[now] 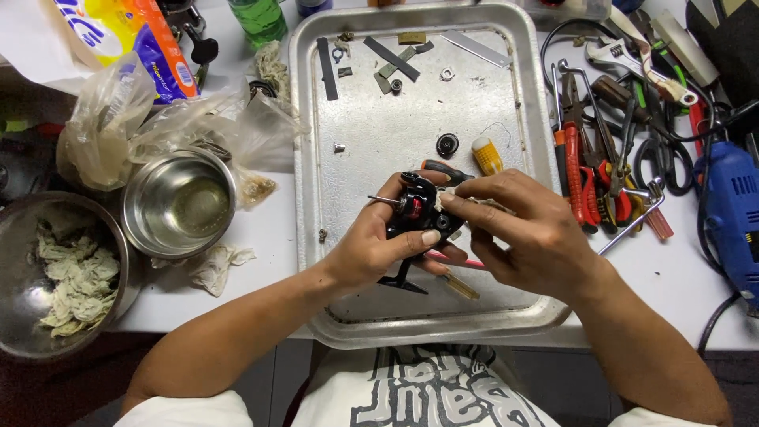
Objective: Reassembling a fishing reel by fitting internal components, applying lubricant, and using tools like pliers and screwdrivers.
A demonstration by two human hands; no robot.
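My left hand (378,247) grips a small black and red fishing reel body (417,209) from below, its thumb across the front. A thin metal shaft sticks out of the reel to the left. My right hand (522,229) pinches at the reel's right side with fingertips; what it holds there is too small to tell. Both hands hover over a metal tray (316,119). On the tray lie a yellow-handled screwdriver (487,155), a black round part (447,145), a small nut (447,74) and several dark flat strips (391,57).
Pliers, wrenches and scissors (609,150) are heaped right of the tray, with a blue power tool (731,209) at the far right. Left stand a steel bowl of liquid (180,204), a larger bowl of used wipes (59,273), plastic bags (150,119) and a green bottle (258,20).
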